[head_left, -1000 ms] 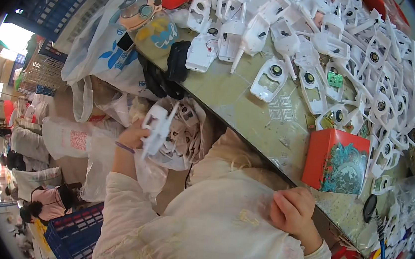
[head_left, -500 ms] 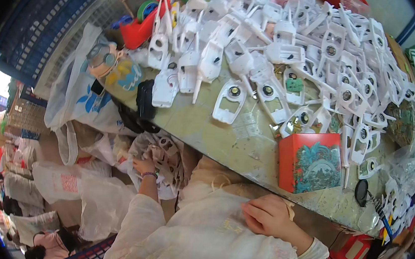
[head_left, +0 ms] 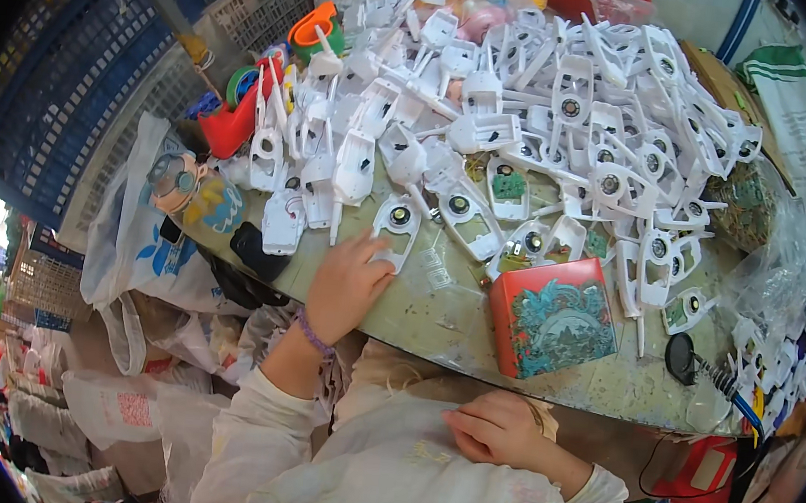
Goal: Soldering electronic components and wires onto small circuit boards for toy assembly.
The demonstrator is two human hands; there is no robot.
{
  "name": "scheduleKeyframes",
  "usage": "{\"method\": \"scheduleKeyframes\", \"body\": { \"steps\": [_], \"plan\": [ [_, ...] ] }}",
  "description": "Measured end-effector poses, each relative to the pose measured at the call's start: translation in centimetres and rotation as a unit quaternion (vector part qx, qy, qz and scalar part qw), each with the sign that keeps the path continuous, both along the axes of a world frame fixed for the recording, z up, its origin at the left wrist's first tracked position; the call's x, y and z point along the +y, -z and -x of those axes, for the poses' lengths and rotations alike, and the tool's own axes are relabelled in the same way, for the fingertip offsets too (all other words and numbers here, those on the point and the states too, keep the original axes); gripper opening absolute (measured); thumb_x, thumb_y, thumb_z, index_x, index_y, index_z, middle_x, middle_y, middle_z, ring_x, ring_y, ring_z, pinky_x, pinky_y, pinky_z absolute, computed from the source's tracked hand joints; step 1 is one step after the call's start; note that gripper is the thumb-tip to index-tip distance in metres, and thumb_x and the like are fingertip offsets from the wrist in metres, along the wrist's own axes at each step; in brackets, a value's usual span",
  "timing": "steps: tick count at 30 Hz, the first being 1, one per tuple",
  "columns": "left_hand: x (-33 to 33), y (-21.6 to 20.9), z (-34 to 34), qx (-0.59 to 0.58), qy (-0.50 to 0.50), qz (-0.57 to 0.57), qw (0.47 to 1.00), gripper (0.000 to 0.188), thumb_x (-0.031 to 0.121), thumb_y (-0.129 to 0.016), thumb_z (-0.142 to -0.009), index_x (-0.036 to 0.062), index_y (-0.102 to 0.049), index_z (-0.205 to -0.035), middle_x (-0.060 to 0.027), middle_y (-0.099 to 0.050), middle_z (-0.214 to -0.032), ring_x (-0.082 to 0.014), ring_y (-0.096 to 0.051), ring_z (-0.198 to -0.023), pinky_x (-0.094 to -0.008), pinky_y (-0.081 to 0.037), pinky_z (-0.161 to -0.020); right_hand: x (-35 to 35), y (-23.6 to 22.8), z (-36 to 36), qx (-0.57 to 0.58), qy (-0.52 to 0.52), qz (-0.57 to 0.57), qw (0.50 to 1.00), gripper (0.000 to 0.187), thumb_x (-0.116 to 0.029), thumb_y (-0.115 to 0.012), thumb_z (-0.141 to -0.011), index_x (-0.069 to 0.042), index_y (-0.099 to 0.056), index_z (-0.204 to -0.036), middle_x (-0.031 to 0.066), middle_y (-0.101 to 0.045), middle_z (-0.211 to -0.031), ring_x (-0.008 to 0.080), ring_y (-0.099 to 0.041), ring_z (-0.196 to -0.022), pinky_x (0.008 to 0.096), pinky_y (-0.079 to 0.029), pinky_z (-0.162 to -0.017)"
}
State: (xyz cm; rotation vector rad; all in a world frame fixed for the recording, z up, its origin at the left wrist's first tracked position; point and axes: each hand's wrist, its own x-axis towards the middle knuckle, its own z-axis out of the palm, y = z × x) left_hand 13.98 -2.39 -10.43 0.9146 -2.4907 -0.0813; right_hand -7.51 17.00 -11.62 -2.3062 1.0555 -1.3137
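My left hand [head_left: 349, 283] reaches over the table's near edge, a purple band round its wrist. Its bent fingers close on the lower end of a white plastic casing [head_left: 405, 250] with a round dark part in its upper half. Just to the right lies a similar white casing [head_left: 469, 224]. Low against my lap, my right hand [head_left: 499, 428] rests with fingers curled together; nothing shows in them, and the palm is hidden. Between the hands and the pile stands a red box [head_left: 512, 325] with a teal pattern on one side.
A heap of white casings [head_left: 572, 108] covers the far table [head_left: 425, 326]. At the left are a black object [head_left: 257, 255], a bottle [head_left: 176, 186] and a red tape dispenser [head_left: 228, 128]. A black round-ended tool [head_left: 680, 359] lies right. Plastic bags [head_left: 121, 409] hang below left.
My left hand has come up from the bag below the table to the white casing on the tabletop. My right hand stays on my lap. The view has shifted somewhat.
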Motion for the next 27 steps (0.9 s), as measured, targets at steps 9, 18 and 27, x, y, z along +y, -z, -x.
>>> {"method": "scheduleKeyframes", "body": {
  "steps": [9,18,27],
  "plan": [
    [5.1,-3.5,-3.0,0.511,0.002,-0.48,0.713,0.017,0.007,-0.06,-0.089,0.0021,-0.055,-0.105,-0.0115,-0.066,-0.104,-0.0146,-0.063,-0.09,-0.027,-0.049,-0.079,-2.0,-3.1,1.3,0.041,0.038,0.012,0.998,0.037,-0.005,-0.072,-0.068,-0.005,-0.064,-0.104,0.0048,-0.062,-0.086,0.0184,-0.061,-0.066,0.029,-0.049,-0.053],
    [7.9,-6.6,-1.7,0.241,0.146,-0.254,0.925,0.019,0.003,-0.074,-0.07,0.0046,-0.062,-0.084,-0.0128,-0.068,-0.094,-0.0253,-0.066,-0.077,-0.0306,-0.052,-0.066,-3.3,-6.7,-0.7,-0.123,0.057,-0.128,0.982,0.039,-0.007,-0.072,-0.074,-0.001,-0.06,-0.11,0.0119,-0.062,-0.093,0.0248,-0.062,-0.069,0.0321,-0.052,-0.057],
    [4.9,-0.3,0.4,0.084,0.008,-0.059,0.995,0.021,0.019,-0.072,-0.073,0.0055,-0.063,-0.087,-0.0103,-0.064,-0.088,-0.0307,-0.061,-0.084,-0.0385,-0.049,-0.073,-3.6,-12.0,1.7,-0.212,-0.358,-0.011,0.909,0.021,-0.014,-0.053,-0.089,-0.001,-0.067,-0.098,0.0147,-0.062,-0.098,0.0281,-0.062,-0.08,0.0361,-0.051,-0.067]
  ]
}}
